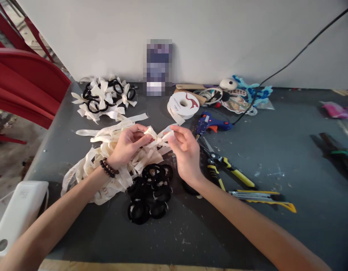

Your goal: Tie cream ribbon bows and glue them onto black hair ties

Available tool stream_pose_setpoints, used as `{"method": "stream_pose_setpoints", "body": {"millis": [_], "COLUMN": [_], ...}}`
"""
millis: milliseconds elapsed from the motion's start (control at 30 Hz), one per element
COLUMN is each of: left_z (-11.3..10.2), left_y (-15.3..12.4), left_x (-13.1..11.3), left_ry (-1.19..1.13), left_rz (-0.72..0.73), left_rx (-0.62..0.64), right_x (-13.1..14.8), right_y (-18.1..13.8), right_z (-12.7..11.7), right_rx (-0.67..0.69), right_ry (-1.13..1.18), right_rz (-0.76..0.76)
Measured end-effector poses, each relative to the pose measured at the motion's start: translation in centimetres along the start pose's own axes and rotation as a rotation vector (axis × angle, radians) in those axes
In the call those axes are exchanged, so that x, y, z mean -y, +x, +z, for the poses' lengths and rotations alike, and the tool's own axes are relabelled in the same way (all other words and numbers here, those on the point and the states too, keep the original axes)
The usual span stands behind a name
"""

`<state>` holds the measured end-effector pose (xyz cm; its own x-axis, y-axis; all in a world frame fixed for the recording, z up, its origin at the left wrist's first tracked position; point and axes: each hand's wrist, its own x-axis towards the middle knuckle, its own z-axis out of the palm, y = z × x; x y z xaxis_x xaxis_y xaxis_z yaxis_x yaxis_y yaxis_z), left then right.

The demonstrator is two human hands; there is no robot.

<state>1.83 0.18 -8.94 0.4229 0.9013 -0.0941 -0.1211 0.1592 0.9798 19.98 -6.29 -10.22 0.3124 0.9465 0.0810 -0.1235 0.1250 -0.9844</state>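
Grey table [289, 150] fills most of the frame, backed by a white wall along the top; red chairs [24, 86] stand at the left edge. Paint flecks and scraps dot the table surface.

Layout, largest first:
- Ribbon pile [100, 169], centre-left: cream cut strips, loose heap directly under the left forearm, so new strips are w/in reach w/o moving the arms.
- Done bows [104, 98], upper left: cream bows on black hair ties, grouped apart from raw stock, near the wall.
- Hair ties [151, 192], lower centre: black elastics, heaped just beside the pile, between the two wrists.
- White device [18, 210], lower left corner, at the table edge; type can't be told.
- Ribbon spool [183, 105], upper centre, tail end hanging loose toward the hands.
- Glue gun [213, 123], right of the spool, blue, cord running to the upper right; parked nozzle toward the hands.
- Pliers [227, 169] and knife [261, 197], right of centre, yellow grips, just beside the right arm.
- Sticker clutter [241, 98], upper right; pink item [336, 111] far right.

Hands:
- Left hand [127, 145]: fingers curled closed, pinching one end of the bow [159, 137]. Bead bracelet [108, 168] on the wrist.
- Right hand [185, 148]: thumb and forefinger closed on the other end, other fingers loosely bent.
- Bow sits centre frame, held clear of the table above the pile, stretched between both pinches, likely to keep the folds taut.
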Motion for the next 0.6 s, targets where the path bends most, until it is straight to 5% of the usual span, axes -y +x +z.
{"method": "stream_pose_setpoints", "body": {"millis": [133,433,600], "left_z": [0.0,0.1,-0.4], "left_y": [0.0,-0.3,0.0], "left_x": [0.0,-0.9,0.1], "left_ry": [-0.049,0.061,0.058], "left_rz": [0.006,0.017,0.041], "left_rx": [0.006,0.16,0.088], "right_x": [0.1,-0.3,0.0], "right_y": [-0.4,-0.2,-0.4], "right_z": [0.2,-0.1,0.0], "right_rx": [0.091,0.03,0.067], "right_ry": [-0.001,-0.048,-0.091], "right_rz": [0.036,0.102,0.079]}}
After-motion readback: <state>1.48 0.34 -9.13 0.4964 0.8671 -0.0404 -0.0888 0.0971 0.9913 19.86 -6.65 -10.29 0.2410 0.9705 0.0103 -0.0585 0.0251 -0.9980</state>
